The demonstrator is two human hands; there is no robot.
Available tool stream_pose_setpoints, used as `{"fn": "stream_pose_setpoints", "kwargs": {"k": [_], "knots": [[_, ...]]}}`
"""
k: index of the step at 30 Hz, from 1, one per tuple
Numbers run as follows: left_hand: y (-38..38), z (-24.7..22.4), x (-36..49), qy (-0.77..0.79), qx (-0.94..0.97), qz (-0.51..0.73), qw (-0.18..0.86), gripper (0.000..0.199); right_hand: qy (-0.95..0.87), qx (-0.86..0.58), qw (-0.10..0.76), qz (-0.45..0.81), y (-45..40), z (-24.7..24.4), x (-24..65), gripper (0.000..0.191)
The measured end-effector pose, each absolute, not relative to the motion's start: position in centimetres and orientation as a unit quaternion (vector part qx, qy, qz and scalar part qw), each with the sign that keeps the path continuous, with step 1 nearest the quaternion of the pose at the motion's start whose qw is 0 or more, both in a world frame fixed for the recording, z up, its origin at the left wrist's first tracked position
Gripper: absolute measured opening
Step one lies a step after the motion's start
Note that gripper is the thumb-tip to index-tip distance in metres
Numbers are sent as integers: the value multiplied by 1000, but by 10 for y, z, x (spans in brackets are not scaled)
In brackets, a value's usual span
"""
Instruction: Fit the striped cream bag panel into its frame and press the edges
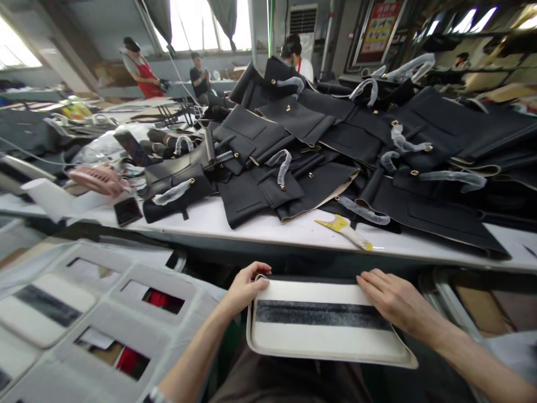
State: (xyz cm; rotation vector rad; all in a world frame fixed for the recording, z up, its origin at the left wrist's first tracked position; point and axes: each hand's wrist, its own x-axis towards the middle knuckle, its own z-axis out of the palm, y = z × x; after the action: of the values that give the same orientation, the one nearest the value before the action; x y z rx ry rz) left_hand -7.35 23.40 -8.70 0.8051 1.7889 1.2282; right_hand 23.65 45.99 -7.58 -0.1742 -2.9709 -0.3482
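Observation:
A cream panel with a dark stripe across it (319,342) is held in front of my body, its long upper edge showing a black rim. My left hand (245,291) pinches the upper left corner between thumb and fingers. Over the upper right corner, my right hand (392,296) grips the edge with its fingers together; its thumb is hidden. A similar cream piece with a dark stripe (69,330) lies on a grey padded surface to the left.
Black leather bag pieces (251,196) with plastic-wrapped handles are heaped on the white table (235,238). A yellow-and-white tool (346,228) rests near its front edge. A pink fan (98,179) and phone-like dark rectangle (128,211) are at left. Several people stand behind.

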Motion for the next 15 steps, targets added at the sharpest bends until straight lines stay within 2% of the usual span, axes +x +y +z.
{"fn": "stream_pose_setpoints", "kwargs": {"k": [8,15], "knots": [[235,-102,-78,699,303,493,419,36,-987,-17,112,-116,465,-79,233,29],[235,-96,-75,697,285,500,427,35,-986,-2,112,-123,467,-78,232,28]]}}
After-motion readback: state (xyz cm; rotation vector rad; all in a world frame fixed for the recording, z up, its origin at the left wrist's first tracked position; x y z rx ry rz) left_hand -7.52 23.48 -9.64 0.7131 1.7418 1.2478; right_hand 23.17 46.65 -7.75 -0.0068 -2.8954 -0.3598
